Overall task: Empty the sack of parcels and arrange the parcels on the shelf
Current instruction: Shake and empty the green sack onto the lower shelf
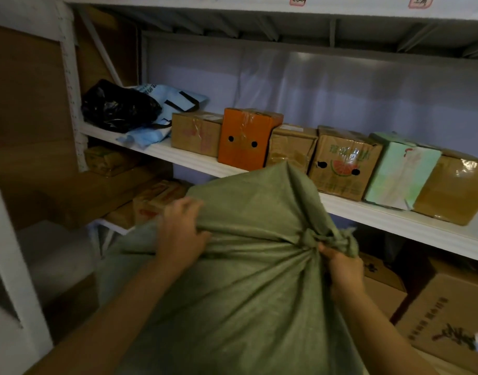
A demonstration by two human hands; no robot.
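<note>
A knotted green woven sack (259,266) stands before the white shelf (381,215). The left hand (182,234) grips a fold of its cloth; the right hand (340,266) pinches the knot (327,239). Behind, a watermelon-printed carton (340,166) bears unreadable green characters, beside an orange box (246,139).

Dim, warm indoor light is falling from above and the right, leaving the far shelf backing (300,85) palest. Glare is glinting on tape across the rightmost carton (457,182) and on the black plastic bag (116,106) at far left. Deep shadow is filling the lower bays. Wide-angle distortion is bowing the white uprights (13,255) at left. The whole frame is looking soft, with edges smearing.
</note>
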